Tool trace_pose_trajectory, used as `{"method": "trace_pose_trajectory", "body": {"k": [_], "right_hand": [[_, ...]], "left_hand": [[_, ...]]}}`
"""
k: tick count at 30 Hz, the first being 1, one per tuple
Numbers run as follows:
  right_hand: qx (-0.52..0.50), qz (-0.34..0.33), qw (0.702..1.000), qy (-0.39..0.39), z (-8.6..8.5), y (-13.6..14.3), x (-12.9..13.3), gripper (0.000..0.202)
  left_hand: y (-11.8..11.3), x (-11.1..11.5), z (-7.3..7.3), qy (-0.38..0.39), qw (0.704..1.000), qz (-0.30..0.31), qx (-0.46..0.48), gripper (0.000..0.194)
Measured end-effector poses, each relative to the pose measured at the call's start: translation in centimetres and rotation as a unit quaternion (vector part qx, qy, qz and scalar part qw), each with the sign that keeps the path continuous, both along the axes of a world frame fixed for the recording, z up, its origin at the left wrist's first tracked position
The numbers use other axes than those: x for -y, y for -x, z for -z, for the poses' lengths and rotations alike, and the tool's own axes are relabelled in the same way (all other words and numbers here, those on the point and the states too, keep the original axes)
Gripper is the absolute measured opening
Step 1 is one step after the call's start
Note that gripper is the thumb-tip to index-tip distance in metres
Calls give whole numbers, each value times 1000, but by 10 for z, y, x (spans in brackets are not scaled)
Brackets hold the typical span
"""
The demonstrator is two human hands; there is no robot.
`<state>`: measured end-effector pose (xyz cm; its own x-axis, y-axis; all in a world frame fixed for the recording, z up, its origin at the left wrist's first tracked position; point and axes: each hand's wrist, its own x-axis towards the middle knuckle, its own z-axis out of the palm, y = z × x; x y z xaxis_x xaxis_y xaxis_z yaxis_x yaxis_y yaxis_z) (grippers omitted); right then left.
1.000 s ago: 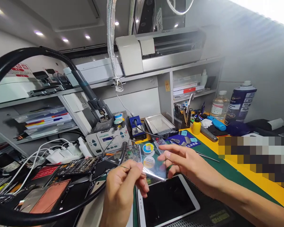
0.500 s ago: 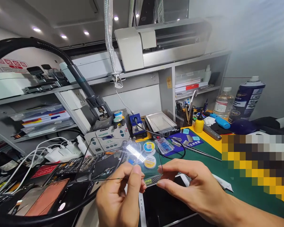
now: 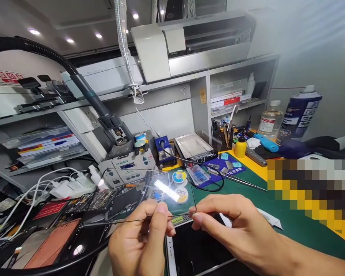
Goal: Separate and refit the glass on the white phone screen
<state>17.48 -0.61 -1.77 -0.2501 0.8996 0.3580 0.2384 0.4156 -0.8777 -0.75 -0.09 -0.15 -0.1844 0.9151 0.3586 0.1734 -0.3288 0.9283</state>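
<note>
A clear glass screen panel (image 3: pixel 166 191) with a thin dark border is held up tilted, and a bright lamp reflection crosses it. My left hand (image 3: pixel 142 239) grips its near edge between thumb and fingers. At its near right corner my right hand (image 3: pixel 235 228) pinches the border with thumb and forefinger. Under both hands lies a device with a black screen (image 3: pixel 202 245) and a white edge; its lower part runs out of view. A black textured pad (image 3: pixel 186 218) with a green label shows partly between the hands.
Left are phone parts, an orange-brown phone panel (image 3: pixel 53 245) and a black cable. Behind stand a soldering station (image 3: pixel 126 172), a hot plate (image 3: pixel 194 143) and tape rolls (image 3: pixel 179 177). Tweezers (image 3: pixel 241 178), a yellow bottle (image 3: pixel 240 148) and a spray can (image 3: pixel 300 113) are right.
My right thumb and forefinger have closed onto the panel's near right corner; before, they were apart beside it. My left hand and the panel have shifted slightly left in view.
</note>
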Motion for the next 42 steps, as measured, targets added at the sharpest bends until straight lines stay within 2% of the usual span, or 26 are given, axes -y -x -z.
{"method": "trace_pose_trajectory", "body": {"k": [4,8,22,42], "right_hand": [[-119,-59,977,166,-7,2,0,28],[-159,-83,961,211,-12,2,-1,36],[-171,-74,959,213,-9,4,-3,27],[-180,-83,955,222,-9,3,-2,32]], "left_hand": [[0,0,-2,24,1000,0,5,31],[-1,1,-2,38,999,-1,15,31],[-1,1,0,50,999,-10,3,34],[-5,3,-2,82,996,-27,9,38]]}}
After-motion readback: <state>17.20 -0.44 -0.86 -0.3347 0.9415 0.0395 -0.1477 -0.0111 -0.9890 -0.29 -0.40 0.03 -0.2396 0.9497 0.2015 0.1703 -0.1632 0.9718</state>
